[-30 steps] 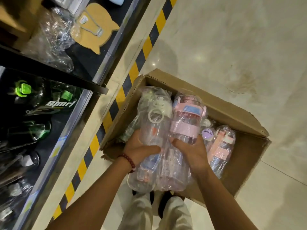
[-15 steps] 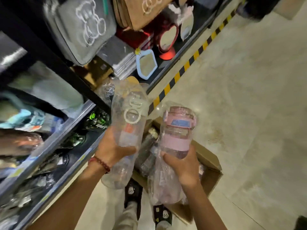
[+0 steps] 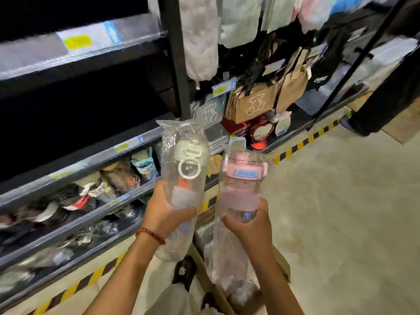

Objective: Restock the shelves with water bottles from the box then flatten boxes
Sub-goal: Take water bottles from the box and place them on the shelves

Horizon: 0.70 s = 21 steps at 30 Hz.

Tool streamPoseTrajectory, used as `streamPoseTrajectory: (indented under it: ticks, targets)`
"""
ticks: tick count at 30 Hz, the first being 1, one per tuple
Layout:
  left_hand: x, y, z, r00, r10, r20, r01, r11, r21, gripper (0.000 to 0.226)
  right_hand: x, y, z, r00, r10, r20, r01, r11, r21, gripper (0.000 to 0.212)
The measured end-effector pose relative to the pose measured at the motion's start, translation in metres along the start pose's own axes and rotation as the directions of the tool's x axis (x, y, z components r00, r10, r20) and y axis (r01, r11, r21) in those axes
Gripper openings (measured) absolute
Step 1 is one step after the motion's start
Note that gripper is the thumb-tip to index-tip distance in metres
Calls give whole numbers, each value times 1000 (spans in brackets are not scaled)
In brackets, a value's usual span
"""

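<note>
Shelves (image 3: pixel 95 169) behind; left hand (image 3: pixel 167 214) grips white-lidded bottle (image 3: pixel 181 183), right hand (image 3: pixel 247 226) grips pink bottle (image 3: pixel 241 192), both plastic-wrapped.

Both forearms are bare, with no sleeves in view. A bracelet of small dark red beads (image 3: pixel 150 235) circles the left wrist. Lower down show pale, off-white trouser legs (image 3: pixel 172 298) and a black shoe (image 3: pixel 184 270) with a small white mark (too blurred to read).

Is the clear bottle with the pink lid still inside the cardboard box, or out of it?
Out. The right hand grips the plastic-wrapped clear bottle with the pink lid upright in the air, above the cardboard box.
</note>
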State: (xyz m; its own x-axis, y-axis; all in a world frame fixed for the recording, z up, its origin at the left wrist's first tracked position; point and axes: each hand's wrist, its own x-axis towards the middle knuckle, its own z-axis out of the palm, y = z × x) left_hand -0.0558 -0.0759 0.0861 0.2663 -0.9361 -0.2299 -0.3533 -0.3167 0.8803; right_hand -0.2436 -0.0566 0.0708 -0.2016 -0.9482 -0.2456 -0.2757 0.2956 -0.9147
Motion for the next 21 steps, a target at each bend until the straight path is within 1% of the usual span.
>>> streamPoseTrajectory:
  ticks: [2, 5, 9, 11, 12, 15, 19, 21]
  targets:
    - [-18, 5, -16, 998, -8, -61, 4, 997, -72, 73, -13, -15, 0, 998, -41, 53, 41, 999, 8, 72]
    - [-49, 2, -40, 987, -6, -162, -18, 989, -148, 72, -34, -27, 7, 987, -51, 152, 47, 998, 32, 80]
    - [-84, -19, -70, 958, -85, -275, 32, 981, -192, 72, -56, -35, 25, 954, -75, 292, 58, 996, 66, 78]
    - [-98, -30, -85, 935, -133, -328, 73, 979, -190, 68, -63, -39, 38, 928, -97, 360, 80, 995, 61, 70]
    - [-104, -37, -93, 922, -150, -357, 85, 978, -192, 66, -66, -41, 46, 911, -105, 400, 90, 994, 56, 70]
    - [-120, -54, -116, 881, -194, -432, 116, 973, -201, 66, -76, -51, 72, 860, -111, 498, 113, 993, 25, 77]
    - [-133, -76, -148, 824, -251, -509, 137, 958, -251, 62, -89, -60, 113, 825, -142, 546, 173, 985, -5, 69]
    - [-136, -86, -166, 809, -262, -527, 126, 952, -279, 64, -95, -64, 137, 811, -155, 564, 212, 976, -37, 67]
